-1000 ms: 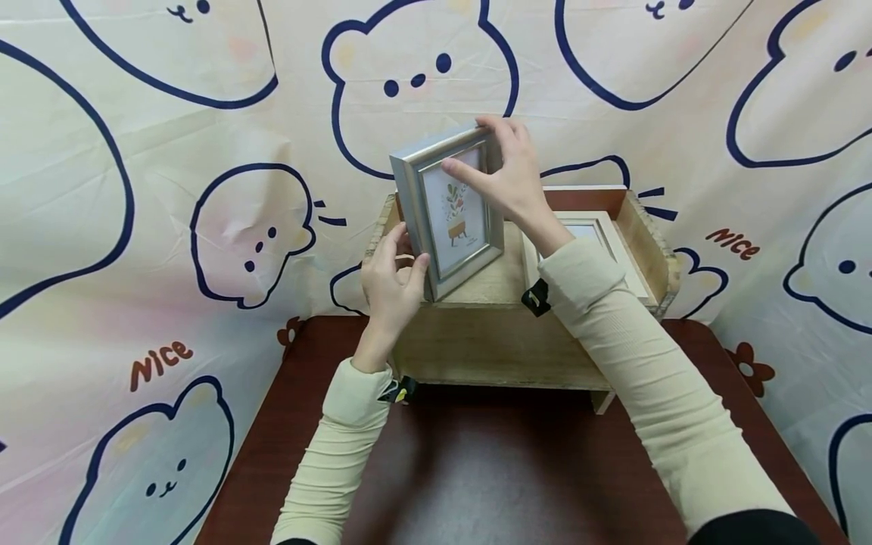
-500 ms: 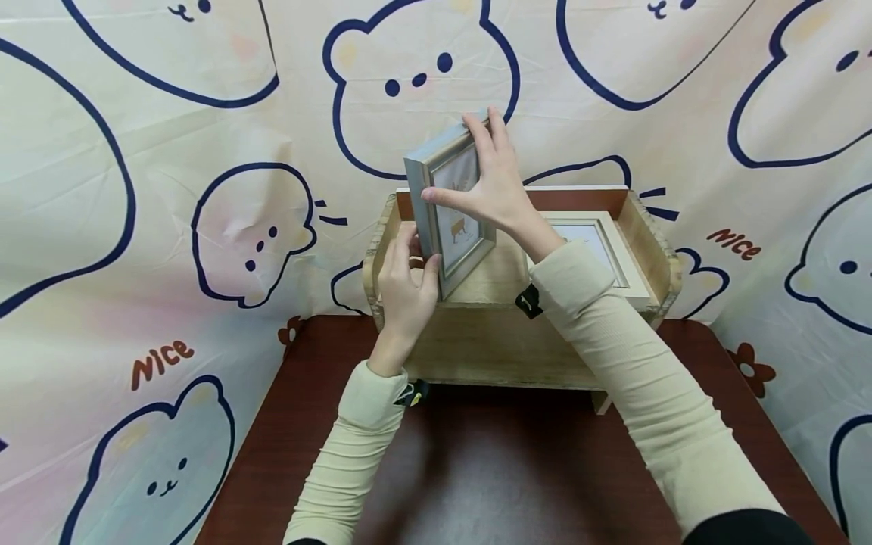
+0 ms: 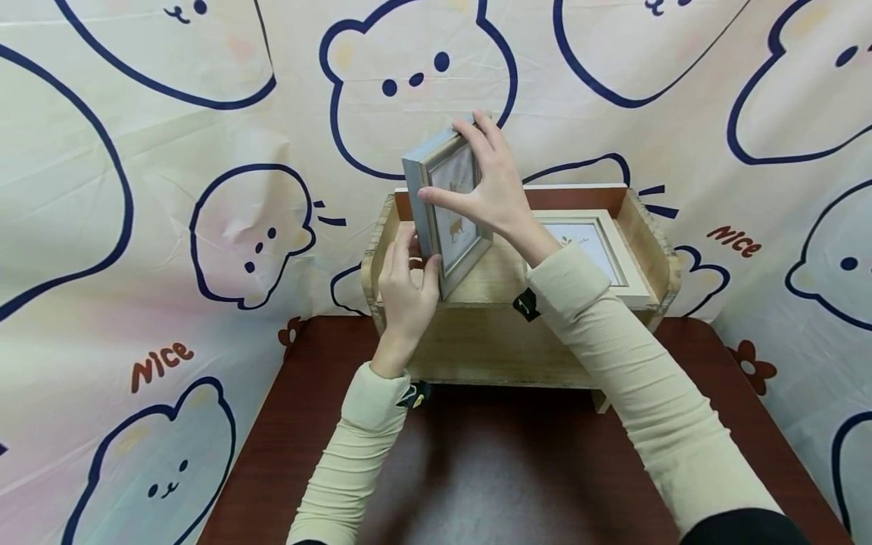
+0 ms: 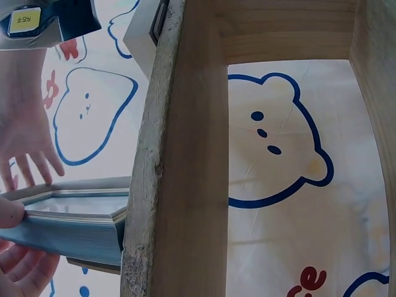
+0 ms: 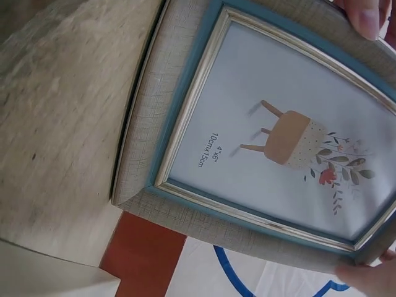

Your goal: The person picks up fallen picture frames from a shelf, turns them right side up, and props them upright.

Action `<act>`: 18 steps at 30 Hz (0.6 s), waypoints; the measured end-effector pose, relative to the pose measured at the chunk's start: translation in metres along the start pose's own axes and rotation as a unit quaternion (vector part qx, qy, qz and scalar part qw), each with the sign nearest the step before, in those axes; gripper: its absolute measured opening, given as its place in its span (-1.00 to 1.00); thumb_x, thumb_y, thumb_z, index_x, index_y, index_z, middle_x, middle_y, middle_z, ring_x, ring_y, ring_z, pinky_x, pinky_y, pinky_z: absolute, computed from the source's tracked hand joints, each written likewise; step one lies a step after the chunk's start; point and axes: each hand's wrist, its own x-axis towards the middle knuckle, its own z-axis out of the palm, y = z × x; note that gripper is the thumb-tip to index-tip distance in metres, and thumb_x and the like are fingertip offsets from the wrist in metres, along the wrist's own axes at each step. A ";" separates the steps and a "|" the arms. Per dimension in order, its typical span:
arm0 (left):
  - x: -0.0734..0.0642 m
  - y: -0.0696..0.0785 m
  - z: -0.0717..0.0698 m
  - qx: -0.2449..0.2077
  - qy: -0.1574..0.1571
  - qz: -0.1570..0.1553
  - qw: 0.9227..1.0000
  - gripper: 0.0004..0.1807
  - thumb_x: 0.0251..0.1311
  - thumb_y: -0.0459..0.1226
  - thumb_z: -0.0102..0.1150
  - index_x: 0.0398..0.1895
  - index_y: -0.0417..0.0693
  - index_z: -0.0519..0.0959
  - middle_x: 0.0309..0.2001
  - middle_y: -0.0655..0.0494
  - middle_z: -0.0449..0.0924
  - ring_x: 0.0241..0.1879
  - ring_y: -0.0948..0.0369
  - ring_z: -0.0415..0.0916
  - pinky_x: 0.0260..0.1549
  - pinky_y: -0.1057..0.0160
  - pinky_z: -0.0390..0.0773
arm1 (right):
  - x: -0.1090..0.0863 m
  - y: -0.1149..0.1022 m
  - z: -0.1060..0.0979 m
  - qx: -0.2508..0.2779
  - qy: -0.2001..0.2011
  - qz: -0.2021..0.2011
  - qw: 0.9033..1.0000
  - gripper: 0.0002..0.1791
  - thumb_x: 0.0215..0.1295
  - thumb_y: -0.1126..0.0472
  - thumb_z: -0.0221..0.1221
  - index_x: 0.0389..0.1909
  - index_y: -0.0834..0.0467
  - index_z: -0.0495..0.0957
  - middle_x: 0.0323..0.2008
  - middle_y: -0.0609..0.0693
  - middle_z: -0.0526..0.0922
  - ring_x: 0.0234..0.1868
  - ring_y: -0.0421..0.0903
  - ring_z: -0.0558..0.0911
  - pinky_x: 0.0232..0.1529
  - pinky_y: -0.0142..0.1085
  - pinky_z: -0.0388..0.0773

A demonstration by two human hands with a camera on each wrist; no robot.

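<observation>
A picture frame [image 3: 455, 227] with a silver-grey and blue border is tilted on top of a small wooden shelf [image 3: 504, 344]. Its picture shows a chair with flowers, seen sideways in the right wrist view. My left hand [image 3: 409, 303] pinches the frame's lower left edge, thumb in front and fingers behind, as the left wrist view also shows. With its fingers over the top edge and its thumb on the left side, my right hand [image 3: 500, 185] grips the frame too. A cream picture frame [image 3: 589, 238] lies to the right on the shelf top, partly behind my right forearm.
The shelf has raised wooden sides [image 3: 647, 242] and a reddish-brown back strip [image 3: 575, 198]. It stands on a dark red-brown table [image 3: 504, 469]. A cloth backdrop [image 3: 225, 113] with cartoon animals hangs behind and on both sides.
The held frame has shifted slightly right and turned more side-on, its front facing further right. My right thumb has slid down to its left edge. Over the last half second little moves.
</observation>
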 end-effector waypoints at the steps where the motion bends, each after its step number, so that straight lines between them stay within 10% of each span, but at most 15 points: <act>1: 0.000 0.000 0.000 0.001 0.001 0.001 1.000 -0.58 0.04 -0.50 0.16 0.02 -0.39 0.39 -0.34 -0.18 0.45 -0.38 0.04 0.50 -0.42 0.23 0.55 | 0.000 0.000 0.000 0.002 0.001 -0.005 1.000 -0.05 -0.14 -0.09 0.36 0.32 0.05 0.20 0.38 0.06 0.00 0.37 -0.18 -0.06 0.28 -0.27 -0.05; 18: -0.005 0.010 0.015 0.076 -0.004 0.036 0.996 -0.57 0.03 -0.48 0.19 0.01 -0.46 0.38 -0.34 -0.19 0.43 -0.37 0.03 0.47 -0.39 0.28 0.55 | 0.008 0.020 -0.015 0.107 -0.043 -0.110 0.987 -0.24 -0.12 0.17 0.36 0.19 0.22 0.34 0.26 0.10 0.25 0.26 -0.18 0.20 0.19 -0.26 0.26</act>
